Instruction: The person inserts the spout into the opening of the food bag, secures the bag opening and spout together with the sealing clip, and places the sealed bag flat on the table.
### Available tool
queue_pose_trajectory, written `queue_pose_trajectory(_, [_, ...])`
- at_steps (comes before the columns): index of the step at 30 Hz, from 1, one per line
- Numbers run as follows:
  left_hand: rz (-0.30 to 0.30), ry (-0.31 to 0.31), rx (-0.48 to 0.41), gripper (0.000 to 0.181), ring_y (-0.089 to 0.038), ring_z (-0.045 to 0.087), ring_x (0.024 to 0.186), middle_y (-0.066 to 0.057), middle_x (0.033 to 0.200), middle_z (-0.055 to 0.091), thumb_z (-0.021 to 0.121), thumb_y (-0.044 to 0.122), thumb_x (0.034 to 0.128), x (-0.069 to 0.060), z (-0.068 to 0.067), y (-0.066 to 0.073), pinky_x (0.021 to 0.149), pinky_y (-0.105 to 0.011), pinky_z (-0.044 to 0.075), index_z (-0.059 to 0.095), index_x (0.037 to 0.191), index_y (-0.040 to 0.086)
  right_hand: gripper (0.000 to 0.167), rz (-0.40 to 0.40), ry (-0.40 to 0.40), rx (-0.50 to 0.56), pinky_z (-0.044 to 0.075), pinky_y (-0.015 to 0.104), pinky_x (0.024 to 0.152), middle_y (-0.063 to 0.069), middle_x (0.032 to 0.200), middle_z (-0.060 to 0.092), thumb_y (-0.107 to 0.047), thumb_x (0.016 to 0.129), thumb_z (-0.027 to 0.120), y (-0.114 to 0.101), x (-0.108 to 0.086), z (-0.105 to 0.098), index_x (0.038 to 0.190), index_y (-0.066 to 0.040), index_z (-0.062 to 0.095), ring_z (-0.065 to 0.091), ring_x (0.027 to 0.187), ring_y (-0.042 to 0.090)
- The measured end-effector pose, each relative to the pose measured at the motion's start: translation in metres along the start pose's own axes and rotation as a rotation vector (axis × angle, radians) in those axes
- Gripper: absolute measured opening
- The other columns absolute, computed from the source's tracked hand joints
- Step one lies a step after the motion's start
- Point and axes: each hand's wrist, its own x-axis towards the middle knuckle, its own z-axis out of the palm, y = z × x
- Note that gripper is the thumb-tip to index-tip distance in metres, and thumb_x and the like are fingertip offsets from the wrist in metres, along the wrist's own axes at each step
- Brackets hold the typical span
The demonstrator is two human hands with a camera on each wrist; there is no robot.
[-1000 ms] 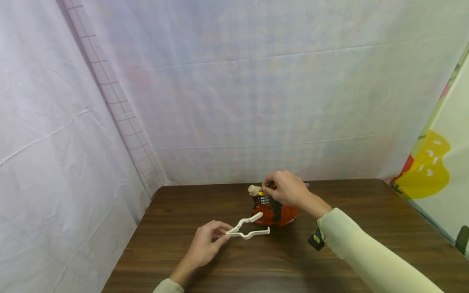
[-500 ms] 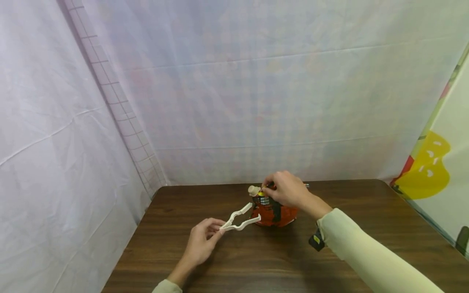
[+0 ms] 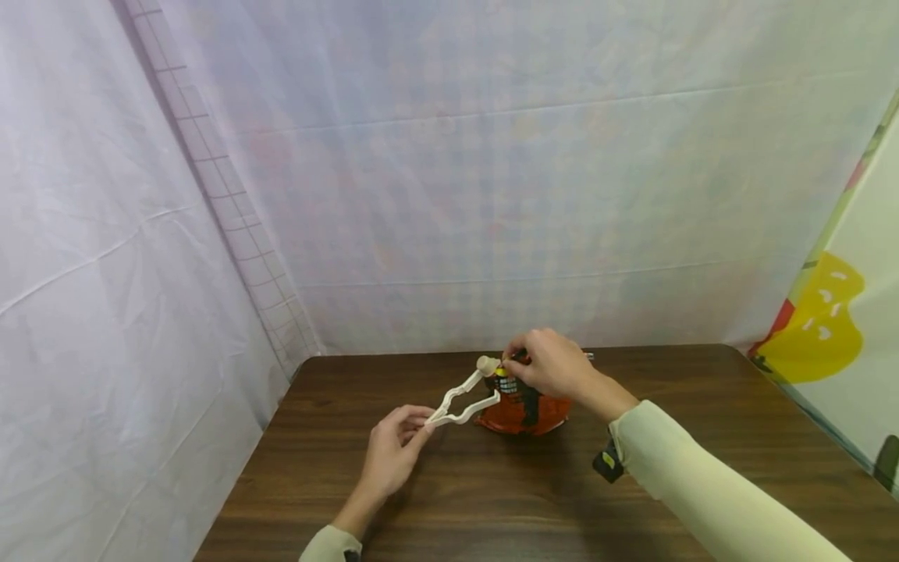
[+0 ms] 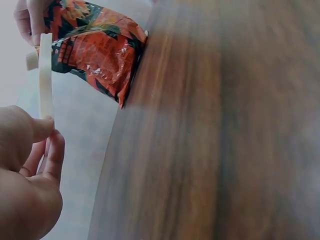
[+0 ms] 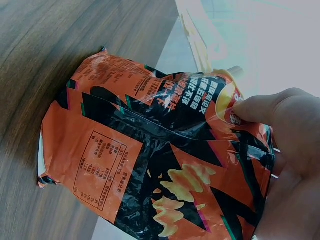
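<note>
My left hand (image 3: 396,449) pinches the hinge end of a white plastic bag clip (image 3: 456,402), whose two arms stand apart. An orange and black snack bag (image 3: 537,417), printed with wavy chips, rests on the table. The upper edge of the bag is pinched by my right hand (image 3: 551,363). A cream cap-like spout (image 3: 486,364) sticks out at the bag's upper left corner, beside my right fingertips. One clip arm reaches close to the spout; whether they touch I cannot tell. In the left wrist view the clip (image 4: 45,75) is seen edge-on before the bag (image 4: 102,52).
The dark wood table (image 3: 337,390) ends at a pale curtain (image 3: 449,195) behind the bag. Another white curtain (image 3: 126,312) hangs on the left. A yellow shape (image 3: 818,328) shows on the right-hand wall.
My left hand has brought the bag clip up and away from me, so its arms now reach the spout and the bag's upper left. My right hand and the bag have hardly moved.
</note>
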Motion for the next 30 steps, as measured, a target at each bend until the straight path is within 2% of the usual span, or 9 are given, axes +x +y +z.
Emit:
queue_pose_trajectory(6, [0.006, 0.004, 0.013, 0.018, -0.025, 0.079, 0.098, -0.008, 0.107, 0.079, 0.08, 0.002, 0.0962, 0.006, 0.006, 0.002, 0.09, -0.029, 0.065, 0.078, 0.112, 0.01, 0.009, 0.002, 0.008, -0.007, 0.054, 0.029, 0.061, -0.002, 0.098, 0.081, -0.029, 0.102, 0.077, 0.0, 0.0, 0.0, 0.101, -0.022, 0.083, 0.067, 0.075, 0.007])
queue_pose_trajectory(14, [0.008, 0.028, -0.011, 0.016, -0.025, 0.078, 0.099, -0.011, 0.106, 0.079, 0.079, 0.001, 0.0968, 0.015, 0.018, 0.003, 0.09, -0.026, 0.065, 0.078, 0.112, 0.006, 0.008, -0.023, 0.035, -0.012, 0.056, 0.032, 0.063, -0.002, 0.095, 0.081, -0.026, 0.1, 0.077, 0.0, 0.001, 0.001, 0.096, -0.022, 0.083, 0.069, 0.077, 0.008])
queue_pose_trajectory(18, [0.031, 0.038, -0.019, 0.014, -0.025, 0.077, 0.097, -0.014, 0.105, 0.079, 0.078, 0.0, 0.0975, 0.018, 0.022, 0.003, 0.088, -0.027, 0.065, 0.077, 0.112, 0.002, 0.008, -0.017, 0.038, -0.012, 0.056, 0.032, 0.063, -0.003, 0.096, 0.081, -0.026, 0.099, 0.077, 0.001, 0.001, 0.001, 0.097, -0.023, 0.083, 0.068, 0.076, 0.008])
queue_pose_trajectory(25, [-0.012, 0.044, -0.049, 0.015, -0.022, 0.078, 0.099, -0.011, 0.105, 0.081, 0.079, 0.003, 0.0976, 0.022, 0.027, 0.002, 0.091, -0.026, 0.065, 0.078, 0.112, 0.006, 0.008, -0.006, 0.036, -0.011, 0.054, 0.031, 0.062, -0.004, 0.094, 0.081, -0.028, 0.099, 0.077, 0.001, 0.002, 0.003, 0.097, -0.024, 0.083, 0.066, 0.074, 0.007])
queue_pose_trajectory(30, [0.0, 0.038, -0.057, 0.015, -0.026, 0.078, 0.1, -0.013, 0.106, 0.081, 0.079, 0.001, 0.0971, 0.025, 0.03, 0.002, 0.091, -0.03, 0.065, 0.078, 0.112, 0.004, 0.008, -0.007, 0.033, -0.005, 0.052, 0.029, 0.06, -0.003, 0.094, 0.08, -0.027, 0.1, 0.076, 0.002, 0.002, 0.004, 0.097, -0.023, 0.083, 0.065, 0.072, 0.007])
